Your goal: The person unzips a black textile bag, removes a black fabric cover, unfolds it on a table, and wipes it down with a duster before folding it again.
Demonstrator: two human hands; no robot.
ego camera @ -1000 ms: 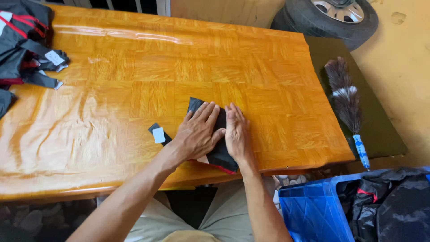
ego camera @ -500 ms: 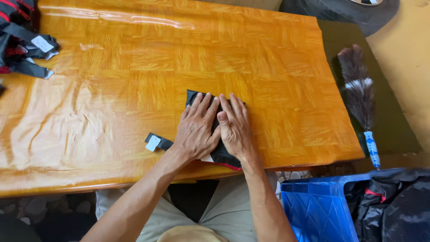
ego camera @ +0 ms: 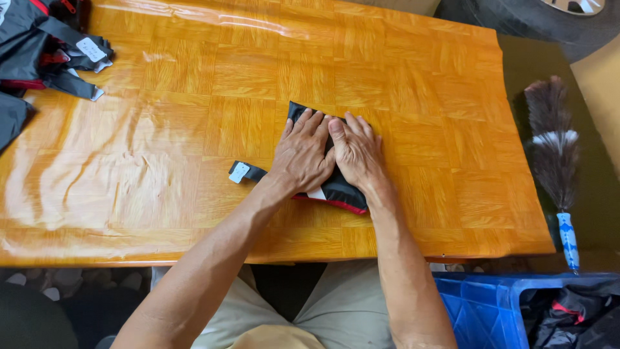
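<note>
Head view: our left hand (ego camera: 302,158) and right hand (ego camera: 357,154) lie flat, fingers spread, side by side, pressing small folded black fabric bundle with red edge (ego camera: 336,192) onto glossy orange wood-pattern table (ego camera: 194,129), near front edge. Black strap with white tag (ego camera: 242,172) sticks out left. We judge fold nearly finished. More black-and-red garments (ego camera: 39,45) wait far left; feather duster (ego camera: 554,155) right.
</note>
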